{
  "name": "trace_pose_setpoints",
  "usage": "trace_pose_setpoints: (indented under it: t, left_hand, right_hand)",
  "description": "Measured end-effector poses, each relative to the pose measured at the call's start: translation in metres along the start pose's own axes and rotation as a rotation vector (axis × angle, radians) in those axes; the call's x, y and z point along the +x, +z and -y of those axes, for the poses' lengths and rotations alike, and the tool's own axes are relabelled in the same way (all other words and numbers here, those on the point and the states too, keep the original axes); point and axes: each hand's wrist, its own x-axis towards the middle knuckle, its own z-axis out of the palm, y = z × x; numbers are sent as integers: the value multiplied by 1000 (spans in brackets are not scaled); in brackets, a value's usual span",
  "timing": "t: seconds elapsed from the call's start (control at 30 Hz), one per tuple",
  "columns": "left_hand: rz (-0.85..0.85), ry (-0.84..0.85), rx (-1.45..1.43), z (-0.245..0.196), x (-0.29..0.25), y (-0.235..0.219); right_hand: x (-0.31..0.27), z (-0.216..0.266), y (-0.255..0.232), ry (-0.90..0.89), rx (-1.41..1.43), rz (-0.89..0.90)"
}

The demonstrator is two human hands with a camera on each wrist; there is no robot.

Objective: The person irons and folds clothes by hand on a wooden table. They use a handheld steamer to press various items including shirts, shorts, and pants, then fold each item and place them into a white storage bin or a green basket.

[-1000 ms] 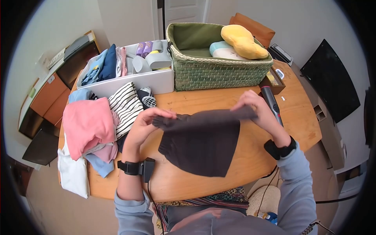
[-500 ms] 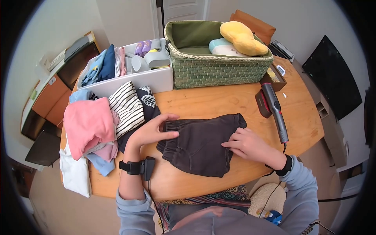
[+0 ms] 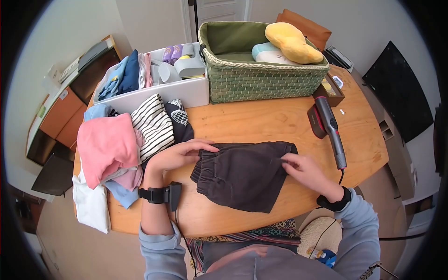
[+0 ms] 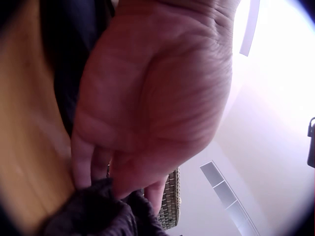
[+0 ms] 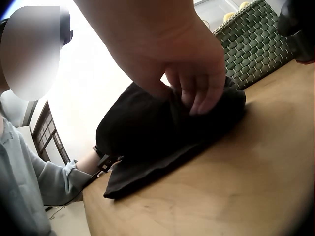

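A pair of dark shorts lies folded on the wooden table, its gathered elastic waistband to the left. At the upper corner of that waistband, my left hand pinches the cloth between thumb and fingers; the left wrist view shows the bunched waistband at the fingertips. My right hand is at the right edge of the shorts. In the right wrist view its bent fingers and thumb pinch a fold of the dark cloth, while the lower layer spreads on the table.
Left of the shorts is a clothes pile with a pink garment and striped top. Behind stand a white bin and a green woven basket holding plush toys. A corded handheld appliance lies at the right.
The shorts came down from between both hands onto the table and now lie flatter. My right hand has moved from over the shorts to their right edge; the left remains at the waistband.
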Motion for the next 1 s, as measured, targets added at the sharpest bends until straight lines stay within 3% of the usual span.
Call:
trace_pose_setpoints:
  t: [0.07, 0.1, 0.17, 0.27, 0.33, 0.4, 0.47, 0.57, 0.7, 0.77, 0.83, 0.9, 0.93, 1.0]
  left_hand:
    - [-28, 5, 45, 3, 5, 3]
    - [-53, 26, 70, 3, 8, 4]
    - [-77, 46, 95, 7, 13, 7]
    - [-185, 70, -34, 15, 18, 11]
    - [-297, -57, -115, 18, 19, 9]
    - [-290, -113, -184, 10, 16, 11]
    - [-211, -188, -276, -9, 7, 8]
    - [-174, -258, -379, -3, 2, 0]
    - [-239, -322, -320, -16, 9, 8]
    - [-185, -37, 77, -6, 11, 17]
    - [-180, -86, 81, -10, 12, 21]
    - [-170, -2, 152, -11, 14, 24]
    - [-166, 0, 153, -9, 17, 25]
    - [-247, 54, 155, -6, 22, 29]
  right_hand:
    - [-2, -10, 5, -188, -144, 132]
    - [-3, -12, 8, -187, -143, 133]
    - [-5, -15, 10, -481, -302, 112]
    - [-11, -9, 7, -533, -431, 193]
    - [-16, 1, 8, -575, -467, 144]
    - [-19, 2, 11, -617, -501, 95]
    - [-20, -2, 15, -593, -586, 97]
    - [-19, -6, 15, -593, -586, 97]
    - [-24, -5, 8, -562, -552, 95]
    - [-23, -3, -6, -524, -558, -119]
    - [-29, 1, -27, -343, -729, -310]
    - [-30, -12, -45, -185, -861, -535]
    - [-35, -29, -55, -181, -862, -537]
    - [-39, -59, -71, 42, -996, -587]
